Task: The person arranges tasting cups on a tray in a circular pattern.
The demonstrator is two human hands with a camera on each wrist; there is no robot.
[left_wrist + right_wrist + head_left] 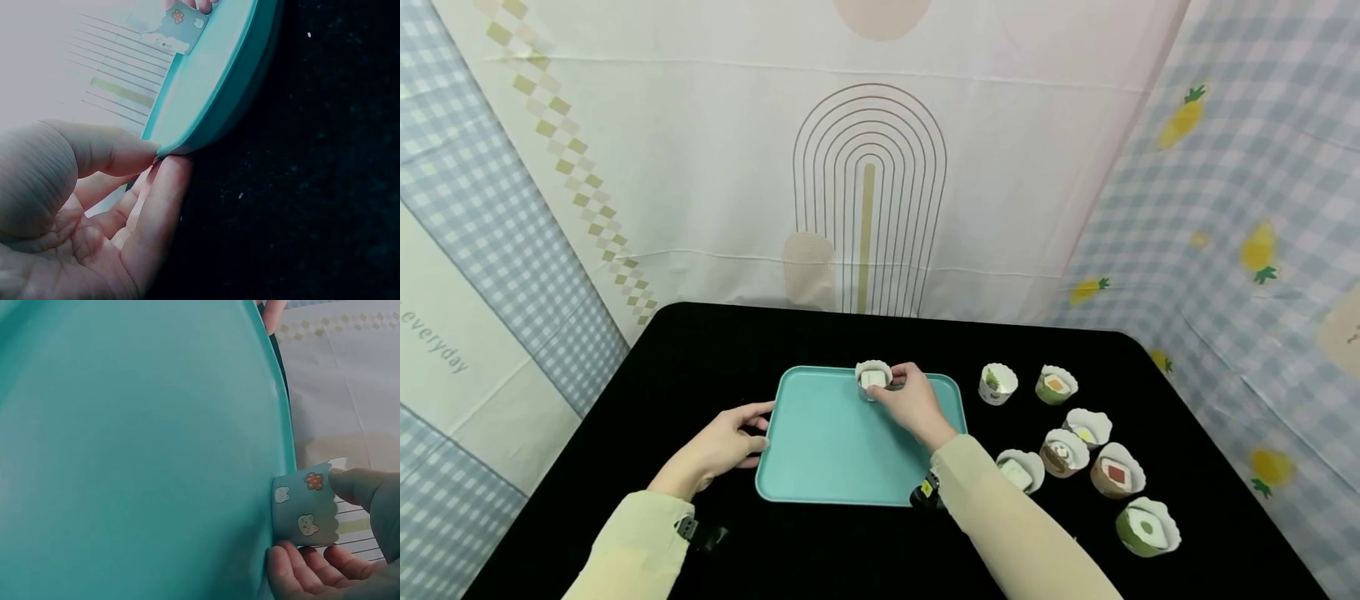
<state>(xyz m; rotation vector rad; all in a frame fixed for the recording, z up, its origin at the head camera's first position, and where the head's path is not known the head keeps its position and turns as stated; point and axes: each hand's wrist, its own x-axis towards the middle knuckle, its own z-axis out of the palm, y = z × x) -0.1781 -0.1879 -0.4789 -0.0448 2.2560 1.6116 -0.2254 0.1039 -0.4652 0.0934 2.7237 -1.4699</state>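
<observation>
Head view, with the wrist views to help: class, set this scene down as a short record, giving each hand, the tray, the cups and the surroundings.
Left hand: pinches the rim of the teal tray
Right hand: holds a scalloped cup
Teal tray: on the black table
Held cup: at the tray's far edge, near its middle
Other cups: at least seven, right of the tray
Backdrop: pale cloth with nested arches

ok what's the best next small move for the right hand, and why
Probably let the right hand ease its grip on the paper cup: its base seems to rest on the tray near the far side, and the left hand pinches the tray's left edge.
</observation>
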